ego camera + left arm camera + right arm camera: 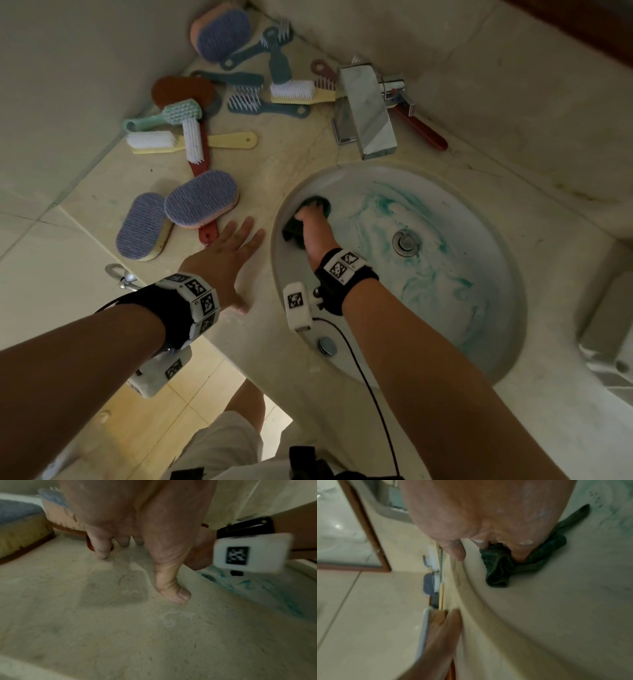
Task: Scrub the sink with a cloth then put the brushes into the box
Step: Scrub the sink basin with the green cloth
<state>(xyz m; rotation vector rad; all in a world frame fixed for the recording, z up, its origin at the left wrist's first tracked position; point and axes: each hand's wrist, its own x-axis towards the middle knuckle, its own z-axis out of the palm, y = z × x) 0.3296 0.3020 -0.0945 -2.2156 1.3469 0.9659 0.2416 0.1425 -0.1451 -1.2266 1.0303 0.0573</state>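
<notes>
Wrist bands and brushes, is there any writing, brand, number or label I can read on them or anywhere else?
No readable text anywhere.
Left wrist band: black-and-white square code markers only; tiny marks beside them too small to read.
Right wrist band: the same code markers, no words.
Brushes, faucet: no visible label.
</notes>
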